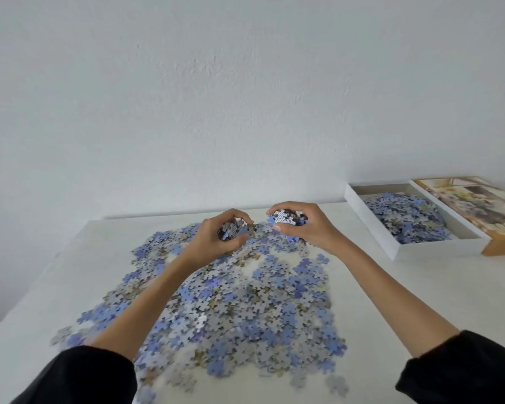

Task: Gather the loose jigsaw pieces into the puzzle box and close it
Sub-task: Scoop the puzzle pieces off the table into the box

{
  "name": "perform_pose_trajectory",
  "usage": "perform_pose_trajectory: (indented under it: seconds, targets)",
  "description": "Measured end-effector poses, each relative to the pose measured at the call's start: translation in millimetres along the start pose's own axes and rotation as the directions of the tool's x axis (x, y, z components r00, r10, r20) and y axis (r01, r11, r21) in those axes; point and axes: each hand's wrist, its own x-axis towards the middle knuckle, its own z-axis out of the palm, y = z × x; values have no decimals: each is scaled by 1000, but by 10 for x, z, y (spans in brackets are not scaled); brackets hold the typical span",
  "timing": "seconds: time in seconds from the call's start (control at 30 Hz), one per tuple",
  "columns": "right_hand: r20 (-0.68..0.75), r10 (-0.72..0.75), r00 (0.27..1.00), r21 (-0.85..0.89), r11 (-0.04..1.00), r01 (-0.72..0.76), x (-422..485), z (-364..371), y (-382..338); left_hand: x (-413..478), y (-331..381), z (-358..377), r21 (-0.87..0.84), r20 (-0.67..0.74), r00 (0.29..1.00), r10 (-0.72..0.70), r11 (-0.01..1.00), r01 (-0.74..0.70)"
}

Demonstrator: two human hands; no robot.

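Note:
Many loose blue and grey jigsaw pieces (245,304) lie spread over the middle of the white table (420,293). At the far end of the spread my left hand (213,237) grips a clump of pieces, fingers curled round it. Just to its right my right hand (303,225) grips another handful. Both hands sit a little above the pile, close together. The open white puzzle box (403,246) stands at the back right, holding a heap of pieces (405,217). Its picture lid (478,211) lies against the box's right side.
A plain white wall runs right behind the table. The table's left edge slants from the near left towards the back. Bare tabletop shows to the right of the pieces, between them and the box.

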Motion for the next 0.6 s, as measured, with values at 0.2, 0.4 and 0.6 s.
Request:
perform_pose_trajectory:
  seconds: [0.2, 0.4, 0.6]
  targets:
    - [-32, -12, 999, -16, 1000, 12, -79, -790, 76, 545, 420, 513, -71, 19, 998, 54, 996, -53]
    - [-95, -42, 995, -71, 997, 35, -142, -1651, 249, 1130, 835, 1087, -162, 46, 996, 80, 984, -71]
    - [-128, -53, 990, -136, 990, 36, -225, -2416, 569, 1594, 1136, 1723, -194, 83, 989, 122, 976, -104]
